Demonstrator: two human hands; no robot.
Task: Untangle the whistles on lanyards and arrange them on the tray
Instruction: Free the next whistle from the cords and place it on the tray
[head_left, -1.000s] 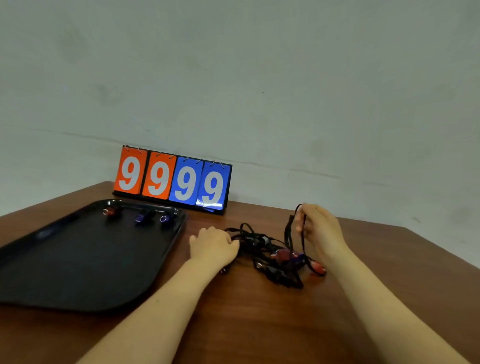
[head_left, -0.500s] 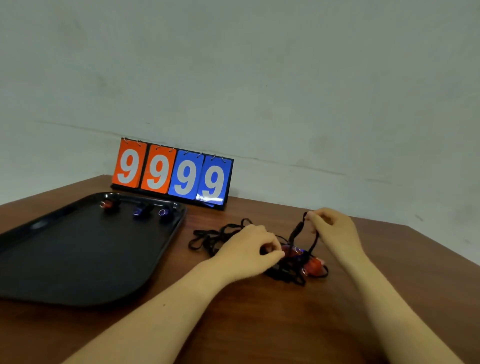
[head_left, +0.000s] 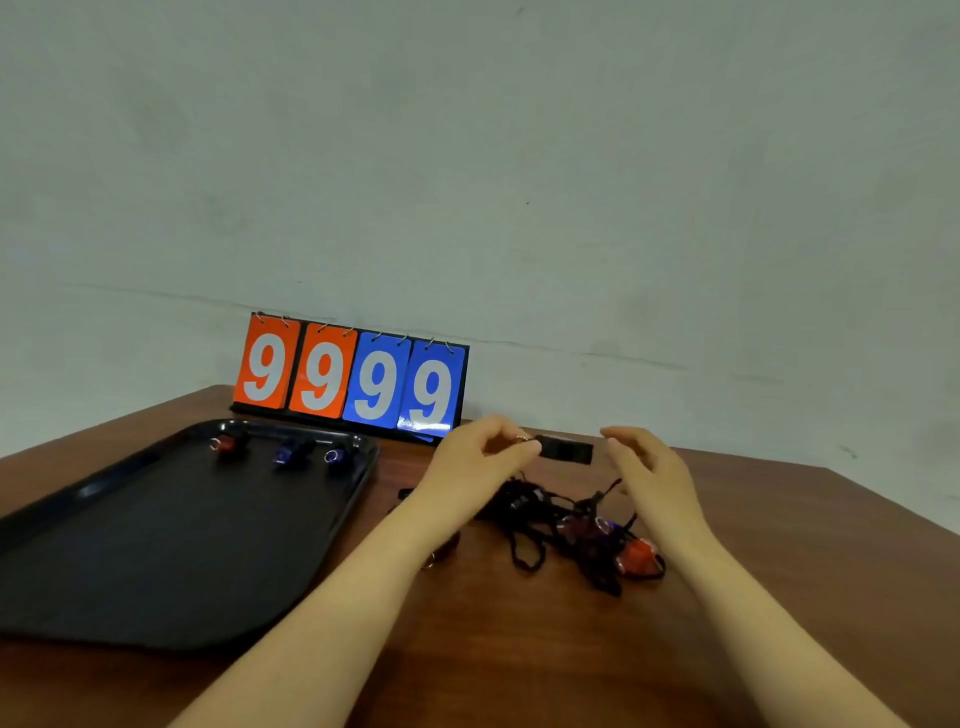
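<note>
Both hands hover above the table (head_left: 519, 649), raised over a tangle (head_left: 566, 525) of black lanyards and whistles.

Going left to right: a black tray (head_left: 156, 561) lies on the left, its near-left corner cut off by the frame edge. Along its far rim sit three whistles: a red whistle (head_left: 224, 443), then a blue whistle (head_left: 284, 453), then a third whistle (head_left: 334, 456), bluish with a metal ring; their lanyards cannot be made out against the dark tray. Behind the tray a scoreboard (head_left: 350, 376) stands against the wall, two orange and two blue cards all showing 9.

The left hand (head_left: 475, 462) pinches a black whistle (head_left: 565, 449) by its ring end between thumb and fingertips, holding it level in the air; blur hides the exact grip. Its forearm covers the left part of the tangle, and a small metal ring (head_left: 429, 561) peeks out just beside that arm.

The tangle rests on the table between the two forearms, well apart from the tray. How many whistles it holds is hard to tell; a dark red one and a purple one blur together in the middle, and an orange whistle (head_left: 638, 557) lies at its right edge.

The right hand (head_left: 652, 473) holds nothing, fingers loosely bent, just right of the black whistle without touching it.
</note>
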